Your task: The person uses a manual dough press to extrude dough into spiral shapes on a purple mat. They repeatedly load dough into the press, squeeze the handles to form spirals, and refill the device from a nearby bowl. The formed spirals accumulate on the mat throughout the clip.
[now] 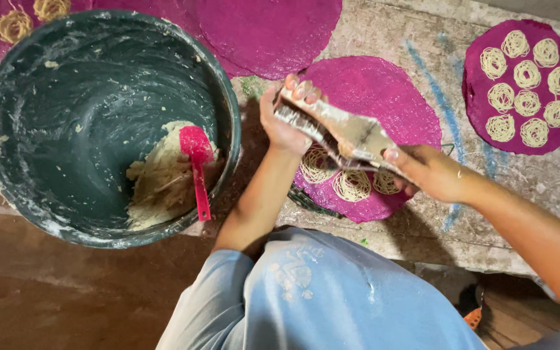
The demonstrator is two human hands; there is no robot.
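Both hands grip a dough-smeared press (348,135), which hangs just above the pink round mat (384,97) lying in front of the person on the surface (422,39). The press's long axis runs on a slant, from the upper left down to the lower right. The left hand (286,116) wraps around its upper-left end with fingers curled over the top; the right hand (432,172) clasps the lower-right end, thumb along the handle. Under the press, three coils of pale noodle (351,185) sit on the mat's near edge, while its far part is bare. The left hand is nearer the dark bucket (8,129), where a red spatula (197,162) stands in the dough (157,188).
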